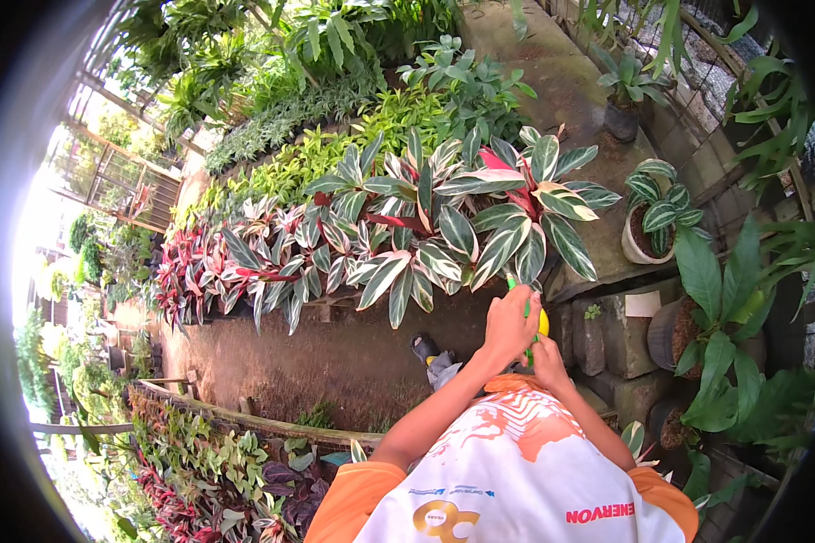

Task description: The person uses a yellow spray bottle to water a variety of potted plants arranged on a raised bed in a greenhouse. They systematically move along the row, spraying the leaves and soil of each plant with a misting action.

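Observation:
My left hand (511, 324) is wrapped around a slim green tool (527, 309), whose upper end reaches the leaves. Just below and to the right, my right hand (549, 363) closes around its lower part. The fingers hide most of the tool, so its exact kind cannot be told. A rounded yellow object (543, 323) shows beside the fingers, partly covered. Directly ahead of my hands is a variegated plant (535, 197) with long green-and-cream leaves and pink-red undersides. Its lowest leaves hang close to the tool's tip.
More variegated plants (380, 237) run leftward in a dense row. A white pot (642, 237) with a striped-leaf plant stands on the right ledge, near stone blocks (628, 332) and a dark pot (669, 336). A dirt path (278, 366) lies left, bordered by a planted bed (224, 455).

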Motion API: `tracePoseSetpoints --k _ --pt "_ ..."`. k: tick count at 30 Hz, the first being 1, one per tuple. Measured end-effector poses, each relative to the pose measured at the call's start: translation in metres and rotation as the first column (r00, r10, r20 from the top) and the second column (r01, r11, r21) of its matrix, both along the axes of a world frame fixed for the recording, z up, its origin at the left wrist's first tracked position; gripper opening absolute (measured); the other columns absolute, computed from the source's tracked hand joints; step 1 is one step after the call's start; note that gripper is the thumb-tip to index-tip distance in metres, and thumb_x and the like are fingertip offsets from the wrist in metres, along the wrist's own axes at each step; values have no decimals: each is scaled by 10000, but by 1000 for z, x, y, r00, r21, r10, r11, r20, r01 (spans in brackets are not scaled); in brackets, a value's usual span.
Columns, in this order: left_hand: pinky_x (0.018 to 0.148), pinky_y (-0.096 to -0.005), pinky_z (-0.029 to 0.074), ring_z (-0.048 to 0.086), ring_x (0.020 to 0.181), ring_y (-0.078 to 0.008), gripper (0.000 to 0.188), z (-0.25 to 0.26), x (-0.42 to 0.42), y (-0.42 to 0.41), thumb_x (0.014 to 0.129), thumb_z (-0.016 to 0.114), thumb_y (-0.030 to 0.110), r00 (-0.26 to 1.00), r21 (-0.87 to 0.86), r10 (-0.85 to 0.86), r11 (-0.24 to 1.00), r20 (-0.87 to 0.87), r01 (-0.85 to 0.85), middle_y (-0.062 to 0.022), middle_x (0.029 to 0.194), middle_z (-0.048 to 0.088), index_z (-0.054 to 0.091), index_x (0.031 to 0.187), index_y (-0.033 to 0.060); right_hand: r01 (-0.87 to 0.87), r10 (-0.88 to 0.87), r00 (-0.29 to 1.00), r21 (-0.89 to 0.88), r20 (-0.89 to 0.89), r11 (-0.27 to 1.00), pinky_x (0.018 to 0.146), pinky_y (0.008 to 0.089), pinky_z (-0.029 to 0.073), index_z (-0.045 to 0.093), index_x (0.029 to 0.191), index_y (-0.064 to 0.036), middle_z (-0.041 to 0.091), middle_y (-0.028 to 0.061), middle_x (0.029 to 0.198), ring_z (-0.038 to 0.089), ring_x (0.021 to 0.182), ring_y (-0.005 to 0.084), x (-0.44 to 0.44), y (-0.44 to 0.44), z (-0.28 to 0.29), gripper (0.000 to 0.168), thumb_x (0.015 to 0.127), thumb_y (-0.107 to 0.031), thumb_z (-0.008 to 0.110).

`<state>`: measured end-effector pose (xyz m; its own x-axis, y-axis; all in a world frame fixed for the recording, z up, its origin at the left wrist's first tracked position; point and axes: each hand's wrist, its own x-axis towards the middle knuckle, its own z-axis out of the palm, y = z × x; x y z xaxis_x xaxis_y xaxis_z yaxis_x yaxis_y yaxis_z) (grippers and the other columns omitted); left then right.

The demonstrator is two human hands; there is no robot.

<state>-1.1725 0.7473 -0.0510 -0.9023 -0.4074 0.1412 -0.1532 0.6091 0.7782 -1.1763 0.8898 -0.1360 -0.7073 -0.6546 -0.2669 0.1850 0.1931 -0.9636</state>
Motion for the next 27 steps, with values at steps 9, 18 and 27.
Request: tracePoseSetpoints --k 9,18,27 --pt "631 -435 372 522 706 -365 183 6 -27 34 957 485 196 974 71 -206 974 -94 213 -156 812 520 528 907 25 298 -285 933 28 -220 954 557 346 406 555 880 34 546 89 635 528 586 189 -4 20 35 225 864 -112 385" --pt "635 -461 396 543 726 -389 194 -3 -7 16 949 503 192 994 46 -102 994 -28 104 -180 807 548 529 885 11 93 -92 993 5 -74 996 541 314 401 545 818 13 547 60 633 506 564 146 -2 13 21 229 875 -124 371" --pt "598 -478 418 556 682 -425 222 6 23 -7 935 537 195 995 59 102 993 -13 -101 -208 723 549 529 816 8 -205 213 974 -99 76 974 599 296 417 507 765 -8 534 58 665 507 604 146 1 -8 11 243 876 -125 325"
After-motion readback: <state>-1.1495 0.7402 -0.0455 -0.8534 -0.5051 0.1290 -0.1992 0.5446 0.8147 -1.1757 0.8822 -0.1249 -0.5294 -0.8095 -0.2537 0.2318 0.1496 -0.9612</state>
